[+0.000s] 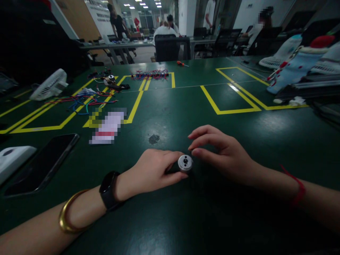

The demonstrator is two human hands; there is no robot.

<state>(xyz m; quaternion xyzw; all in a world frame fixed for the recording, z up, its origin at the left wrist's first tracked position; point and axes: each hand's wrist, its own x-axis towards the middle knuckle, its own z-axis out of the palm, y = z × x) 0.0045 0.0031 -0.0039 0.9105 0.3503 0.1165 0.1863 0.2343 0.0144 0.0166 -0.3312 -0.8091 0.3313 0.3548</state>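
My left hand point(154, 171) is closed around a small dark cylindrical part with a round silver end cap point(185, 163), a small motor by its look, held just above the green table point(186, 117). Only the silver face and a bit of the dark body show past my fingers. My right hand point(221, 152) hovers right beside the silver end, fingers curved and slightly apart, the fingertips almost touching it and holding nothing. A black watch and a gold bangle sit on my left wrist, a red string on my right.
A black phone point(44, 163) and a white object point(12, 159) lie at the left. Coloured wires point(79, 101), a white fan guard point(50, 85) and a wire bundle point(151, 74) lie farther back among yellow tape lines. More fan parts point(294, 60) at right. People sit at far desks.
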